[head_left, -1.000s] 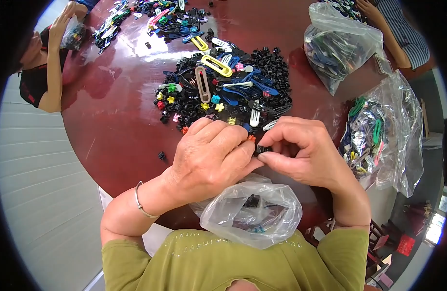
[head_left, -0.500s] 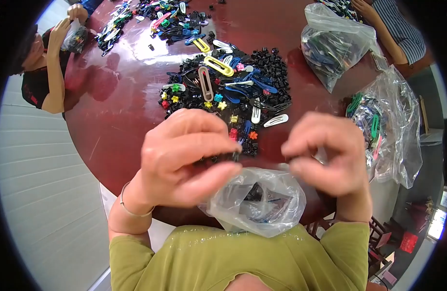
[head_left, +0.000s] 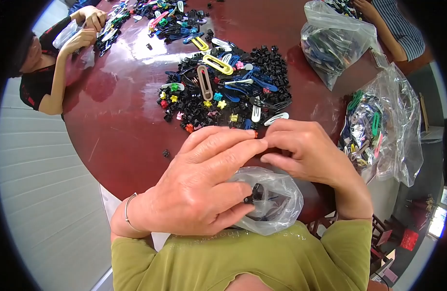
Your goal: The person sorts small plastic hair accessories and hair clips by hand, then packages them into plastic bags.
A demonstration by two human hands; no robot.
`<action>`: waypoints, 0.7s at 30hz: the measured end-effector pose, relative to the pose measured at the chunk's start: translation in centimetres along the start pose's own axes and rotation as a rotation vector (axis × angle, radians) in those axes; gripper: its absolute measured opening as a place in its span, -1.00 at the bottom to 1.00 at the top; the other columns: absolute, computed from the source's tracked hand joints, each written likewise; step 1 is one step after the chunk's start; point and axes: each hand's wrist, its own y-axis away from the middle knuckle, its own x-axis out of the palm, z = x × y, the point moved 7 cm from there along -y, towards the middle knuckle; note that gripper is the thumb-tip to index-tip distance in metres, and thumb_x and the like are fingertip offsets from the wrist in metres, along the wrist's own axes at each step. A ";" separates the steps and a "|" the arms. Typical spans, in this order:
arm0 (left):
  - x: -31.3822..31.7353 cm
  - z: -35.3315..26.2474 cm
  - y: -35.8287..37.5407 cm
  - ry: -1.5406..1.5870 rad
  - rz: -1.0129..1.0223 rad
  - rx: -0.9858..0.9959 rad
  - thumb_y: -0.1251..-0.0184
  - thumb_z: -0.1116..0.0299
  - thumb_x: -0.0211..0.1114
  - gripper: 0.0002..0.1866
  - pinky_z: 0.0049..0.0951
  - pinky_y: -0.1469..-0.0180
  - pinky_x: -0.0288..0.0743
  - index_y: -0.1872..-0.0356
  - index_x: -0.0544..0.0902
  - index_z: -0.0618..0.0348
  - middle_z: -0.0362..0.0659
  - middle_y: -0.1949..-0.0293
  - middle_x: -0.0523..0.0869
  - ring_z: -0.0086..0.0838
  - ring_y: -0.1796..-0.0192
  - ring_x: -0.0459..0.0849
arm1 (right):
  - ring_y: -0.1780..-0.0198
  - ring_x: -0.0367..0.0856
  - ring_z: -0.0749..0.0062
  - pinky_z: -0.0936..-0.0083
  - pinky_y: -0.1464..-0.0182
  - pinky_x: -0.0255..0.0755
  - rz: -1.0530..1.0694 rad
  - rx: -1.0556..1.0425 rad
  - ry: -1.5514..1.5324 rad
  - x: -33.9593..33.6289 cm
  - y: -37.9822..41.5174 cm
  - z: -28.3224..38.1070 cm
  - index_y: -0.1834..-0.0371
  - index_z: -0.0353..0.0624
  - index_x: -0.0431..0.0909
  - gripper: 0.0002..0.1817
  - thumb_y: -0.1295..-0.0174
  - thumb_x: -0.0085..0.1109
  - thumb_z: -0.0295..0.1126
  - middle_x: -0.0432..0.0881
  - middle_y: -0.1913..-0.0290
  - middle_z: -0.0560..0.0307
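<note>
My left hand is palm down over the left side of an open clear bag. Its thumb and index finger pinch a small black clip above the bag, while the other fingers reach right. My right hand is curled, its fingertips meeting the left hand's; whatever lies between them is hidden. Beyond both hands spreads a pile of small black clips, with coloured flower clips, a yellow snap clip and a brown snap clip among them.
A filled clear bag stands at the back right, another at the table's right edge. More clips lie farther back on the red table. One person's hands work at the left; another person's arm shows at the back right.
My left hand has moved right and turned palm down, over the bag. My right hand has come left to meet it. The person at the left has lowered their hands to the clips.
</note>
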 end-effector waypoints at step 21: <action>0.4 3.5 1.0 0.379 0.106 -0.372 -0.03 0.52 0.52 -0.88 -0.49 0.34 0.60 0.39 0.74 0.19 -0.12 0.42 0.80 -0.36 0.35 0.79 | 0.29 0.68 0.09 0.27 0.26 0.56 -0.097 0.028 -0.027 -0.4 -0.1 -1.4 0.33 -0.24 0.65 -0.90 -0.06 0.23 -0.56 0.66 0.29 0.04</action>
